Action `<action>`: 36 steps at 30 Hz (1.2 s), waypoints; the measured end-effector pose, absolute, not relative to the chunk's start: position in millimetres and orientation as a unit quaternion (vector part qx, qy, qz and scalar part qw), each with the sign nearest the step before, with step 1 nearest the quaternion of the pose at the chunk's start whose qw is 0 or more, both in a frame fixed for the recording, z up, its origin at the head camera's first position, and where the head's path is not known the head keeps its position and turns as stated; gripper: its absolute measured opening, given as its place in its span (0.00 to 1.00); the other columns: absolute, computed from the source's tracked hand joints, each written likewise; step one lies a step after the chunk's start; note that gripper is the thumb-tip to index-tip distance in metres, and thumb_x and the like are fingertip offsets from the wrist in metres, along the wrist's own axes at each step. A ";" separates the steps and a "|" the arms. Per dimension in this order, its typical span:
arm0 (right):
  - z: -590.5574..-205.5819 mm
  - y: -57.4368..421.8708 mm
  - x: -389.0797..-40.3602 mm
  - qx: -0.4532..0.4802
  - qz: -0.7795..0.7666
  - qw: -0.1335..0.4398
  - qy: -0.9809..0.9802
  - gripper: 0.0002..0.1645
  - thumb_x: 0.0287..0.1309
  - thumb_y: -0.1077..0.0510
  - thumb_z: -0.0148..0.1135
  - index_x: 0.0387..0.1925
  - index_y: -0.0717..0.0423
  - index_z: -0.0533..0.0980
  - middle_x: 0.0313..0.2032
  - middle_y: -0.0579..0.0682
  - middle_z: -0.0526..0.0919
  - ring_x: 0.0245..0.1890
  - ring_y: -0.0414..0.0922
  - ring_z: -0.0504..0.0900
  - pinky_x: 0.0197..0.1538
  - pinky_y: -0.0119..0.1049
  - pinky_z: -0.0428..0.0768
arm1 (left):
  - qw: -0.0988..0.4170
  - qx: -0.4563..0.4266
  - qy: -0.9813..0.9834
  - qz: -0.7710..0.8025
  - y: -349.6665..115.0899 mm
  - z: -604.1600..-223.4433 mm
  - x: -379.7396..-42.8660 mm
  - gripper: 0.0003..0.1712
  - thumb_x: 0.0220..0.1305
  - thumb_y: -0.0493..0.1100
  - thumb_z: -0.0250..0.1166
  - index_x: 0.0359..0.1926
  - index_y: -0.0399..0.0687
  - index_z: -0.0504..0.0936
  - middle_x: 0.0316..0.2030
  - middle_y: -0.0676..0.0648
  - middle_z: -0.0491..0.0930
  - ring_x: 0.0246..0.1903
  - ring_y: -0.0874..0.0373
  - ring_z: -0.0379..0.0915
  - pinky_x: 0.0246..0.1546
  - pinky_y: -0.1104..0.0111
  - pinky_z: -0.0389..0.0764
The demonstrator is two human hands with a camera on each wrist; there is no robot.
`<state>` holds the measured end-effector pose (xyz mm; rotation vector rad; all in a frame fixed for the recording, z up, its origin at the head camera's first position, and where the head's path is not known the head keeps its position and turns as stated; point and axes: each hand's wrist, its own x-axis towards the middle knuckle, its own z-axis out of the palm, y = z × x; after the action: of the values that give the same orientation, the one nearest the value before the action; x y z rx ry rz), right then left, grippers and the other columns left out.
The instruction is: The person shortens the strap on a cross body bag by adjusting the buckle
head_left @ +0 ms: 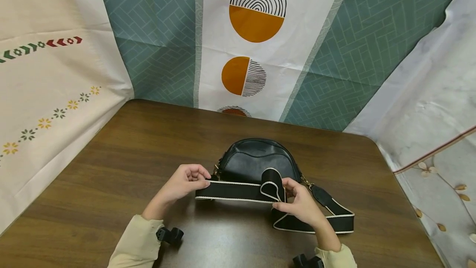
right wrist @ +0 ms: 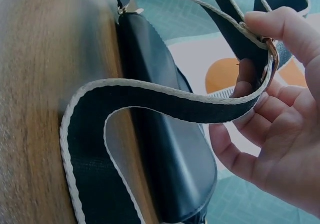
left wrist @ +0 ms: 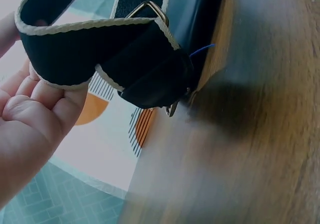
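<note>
A black half-moon handbag stands on the table, its wide black strap edged in cream cord. My left hand pinches the strap at its left bend, beside the bag's left corner. In the left wrist view the strap curves round my fingers, close to a leather end tab with gold metal. With my right hand I pinch the strap where it forms an upright loop. The right wrist view shows a gold buckle between those fingers, with the strap running through it.
More strap trails over the brown wooden table at the right, joined to the bag by a gold chain link. Patterned cloths hang behind the table and at both sides. Each wrist wears a black camera mount.
</note>
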<state>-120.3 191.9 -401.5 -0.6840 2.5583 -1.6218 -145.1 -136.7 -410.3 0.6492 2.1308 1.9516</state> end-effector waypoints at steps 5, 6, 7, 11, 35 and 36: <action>-400.5 189.7 -120.0 -0.233 -0.522 0.015 0.821 0.22 0.36 0.68 0.69 0.38 0.65 0.72 0.30 0.47 0.78 0.26 0.38 0.75 0.30 0.35 0.74 | 0.093 0.242 0.742 0.619 -128.5 -407.4 -146.2 0.07 0.50 0.33 0.65 0.31 0.30 0.80 0.17 0.53 0.75 0.17 0.66 0.65 0.18 0.75 0.66; -400.4 189.2 -119.9 -0.235 -0.522 0.014 0.820 0.22 0.36 0.68 0.69 0.38 0.65 0.72 0.31 0.47 0.78 0.26 0.38 0.75 0.30 0.35 0.74 | 0.093 0.248 0.746 0.610 -125.9 -406.6 -146.6 0.07 0.50 0.34 0.66 0.30 0.32 0.81 0.17 0.52 0.76 0.16 0.66 0.66 0.18 0.74 0.67; -400.4 188.9 -120.0 -0.235 -0.522 0.013 0.820 0.22 0.36 0.68 0.69 0.38 0.64 0.72 0.30 0.47 0.78 0.26 0.38 0.75 0.30 0.36 0.74 | 0.094 0.253 0.751 0.603 -123.3 -405.4 -146.8 0.07 0.49 0.35 0.67 0.29 0.33 0.82 0.17 0.52 0.77 0.17 0.66 0.67 0.18 0.74 0.69; -399.8 188.5 -120.1 -0.233 -0.523 0.014 0.820 0.22 0.36 0.68 0.69 0.38 0.64 0.72 0.30 0.46 0.78 0.26 0.38 0.75 0.30 0.36 0.74 | 0.084 0.277 0.757 0.586 -116.8 -400.7 -147.8 0.05 0.49 0.36 0.68 0.24 0.35 0.83 0.19 0.51 0.78 0.18 0.66 0.69 0.20 0.73 0.71; -403.2 203.8 -120.1 -0.214 -0.554 0.020 0.805 0.26 0.36 0.73 0.66 0.43 0.68 0.71 0.34 0.54 0.74 0.24 0.38 0.73 0.27 0.33 0.72 | 0.065 0.285 0.720 0.630 -140.2 -401.5 -144.9 0.12 0.52 0.28 0.57 0.15 0.39 0.70 0.14 0.56 0.63 0.16 0.66 0.58 0.16 0.74 0.59; -403.7 204.4 -120.3 -0.212 -0.554 0.024 0.805 0.26 0.36 0.73 0.66 0.44 0.68 0.71 0.35 0.55 0.74 0.24 0.39 0.73 0.27 0.33 0.72 | 0.062 0.289 0.713 0.635 -140.1 -402.0 -145.1 0.12 0.51 0.27 0.56 0.15 0.38 0.69 0.14 0.57 0.63 0.16 0.66 0.59 0.16 0.74 0.60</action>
<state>-120.3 204.4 -403.7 -0.6547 2.4904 -1.7161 -145.1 -140.1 -402.0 0.8730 2.1567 1.9213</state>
